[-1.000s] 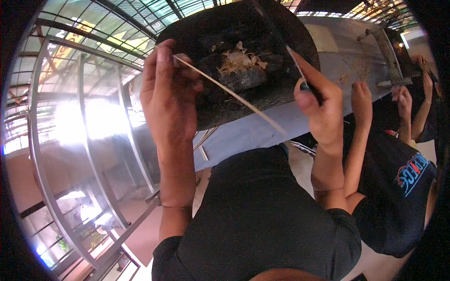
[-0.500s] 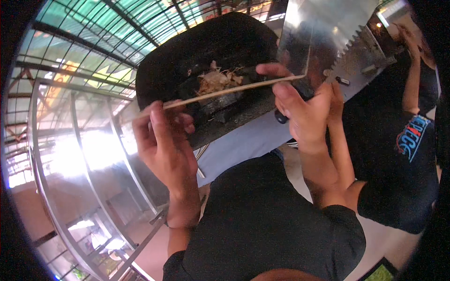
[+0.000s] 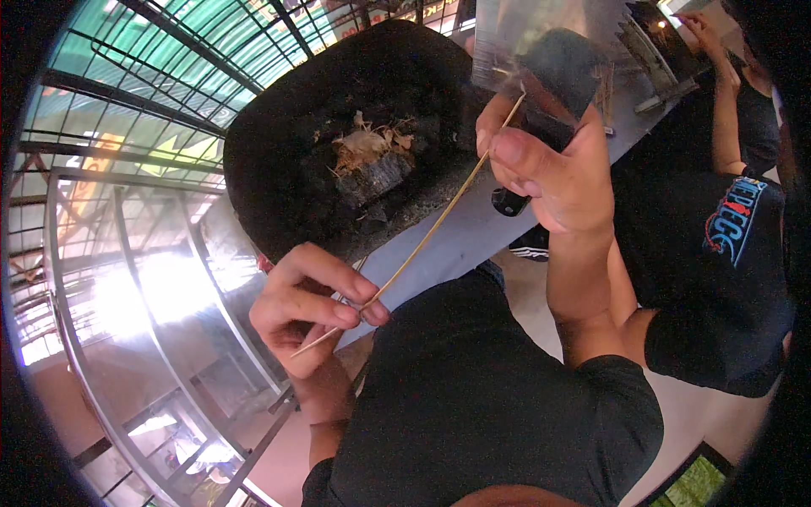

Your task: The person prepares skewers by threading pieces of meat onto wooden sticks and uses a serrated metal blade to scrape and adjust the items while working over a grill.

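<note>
A thin wooden stick (image 3: pixel 438 224) slants between my two hands. My left hand (image 3: pixel 308 300) pinches it near its lower end, its tip poking out past the fingers. Higher up, my right hand (image 3: pixel 562 177) presses the stick under its thumb. That same hand is closed around the black handle (image 3: pixel 511 201) of a broad metal blade (image 3: pixel 507 46) with a toothed edge, like a wide knife, pointing upward. Beyond my hands sits a black charcoal grill (image 3: pixel 270 194). In it lie charcoal lumps (image 3: pixel 376 179) topped by pale, dry shreds (image 3: pixel 363 150).
The grill stands by a grey-blue tabletop (image 3: pixel 422 245). A metal-framed glass case (image 3: pixel 127 220) is at the left, and a wire grid wall (image 3: pixel 194 84) behind. Another person in a dark shirt (image 3: pixel 676 279) is close on the right.
The stick has swung from nearly level to a steep slant. My left hand has moved down and toward me, while my right hand has tilted along with the blade.
</note>
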The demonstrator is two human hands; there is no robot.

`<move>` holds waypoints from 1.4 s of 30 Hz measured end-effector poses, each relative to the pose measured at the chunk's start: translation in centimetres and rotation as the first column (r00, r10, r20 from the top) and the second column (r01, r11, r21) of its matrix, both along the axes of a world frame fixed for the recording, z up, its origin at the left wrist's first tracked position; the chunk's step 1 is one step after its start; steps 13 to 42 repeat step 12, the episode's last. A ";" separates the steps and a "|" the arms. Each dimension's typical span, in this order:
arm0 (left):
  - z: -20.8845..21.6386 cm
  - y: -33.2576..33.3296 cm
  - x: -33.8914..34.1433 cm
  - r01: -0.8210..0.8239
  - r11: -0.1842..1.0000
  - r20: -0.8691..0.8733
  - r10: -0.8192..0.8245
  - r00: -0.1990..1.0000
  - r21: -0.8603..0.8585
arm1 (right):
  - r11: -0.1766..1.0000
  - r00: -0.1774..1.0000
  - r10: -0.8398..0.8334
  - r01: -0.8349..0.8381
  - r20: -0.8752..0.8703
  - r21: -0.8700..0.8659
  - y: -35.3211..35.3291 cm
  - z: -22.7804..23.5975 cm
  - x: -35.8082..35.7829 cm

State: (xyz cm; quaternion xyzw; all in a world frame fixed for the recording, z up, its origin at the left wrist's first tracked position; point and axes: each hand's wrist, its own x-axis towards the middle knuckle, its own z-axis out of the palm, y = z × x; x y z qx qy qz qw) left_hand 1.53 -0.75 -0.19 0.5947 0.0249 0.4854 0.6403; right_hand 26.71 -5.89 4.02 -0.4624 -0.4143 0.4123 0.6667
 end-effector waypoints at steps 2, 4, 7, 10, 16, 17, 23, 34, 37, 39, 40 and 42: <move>0.1 -0.1 -0.1 -0.141 0.989 -0.042 0.143 0.989 0.049 | 1.000 1.000 0.009 -0.009 0.018 -0.026 -0.1 0.2 0.4; 0.3 0.1 0.1 -0.369 0.927 -0.069 0.373 0.925 0.070 | 0.999 0.999 -0.004 0.006 0.051 -0.041 -0.2 0.3 0.8; -0.1 2.6 -2.0 -0.624 0.765 -0.233 0.643 0.730 0.158 | 0.998 0.992 -0.042 0.048 0.116 -0.044 -0.2 0.7 0.7; 1.3 2.9 -2.4 -0.457 0.859 -0.279 0.392 0.877 -0.230 | 0.998 0.981 -0.060 0.062 0.187 -0.007 0.1 0.5 0.5; 1.8 2.4 -2.7 -0.391 0.879 -0.328 0.298 0.897 -0.272 | 0.999 0.975 -0.044 0.040 0.216 0.020 0.4 0.2 0.3; 1.8 2.4 -2.7 -0.391 0.879 -0.328 0.298 0.897 -0.272 | 0.999 0.975 -0.044 0.040 0.216 0.020 0.4 0.2 0.3; 1.8 2.4 -2.7 -0.391 0.879 -0.328 0.298 0.897 -0.272 | 0.999 0.975 -0.044 0.040 0.216 0.020 0.4 0.2 0.3; 1.8 2.4 -2.7 -0.391 0.879 -0.328 0.298 0.897 -0.272 | 0.999 0.975 -0.044 0.040 0.216 0.020 0.4 0.2 0.3; 1.8 2.4 -2.7 -0.391 0.879 -0.328 0.298 0.897 -0.272 | 0.999 0.975 -0.044 0.040 0.216 0.020 0.4 0.2 0.3; 1.8 2.4 -2.7 -0.391 0.879 -0.328 0.298 0.897 -0.272 | 0.999 0.975 -0.044 0.040 0.216 0.020 0.4 0.2 0.3; 1.8 2.4 -2.7 -0.391 0.879 -0.328 0.298 0.897 -0.272 | 0.999 0.975 -0.044 0.040 0.216 0.020 0.4 0.2 0.3; 1.8 2.4 -2.7 -0.391 0.879 -0.328 0.298 0.897 -0.272 | 0.999 0.975 -0.044 0.040 0.216 0.020 0.4 0.2 0.3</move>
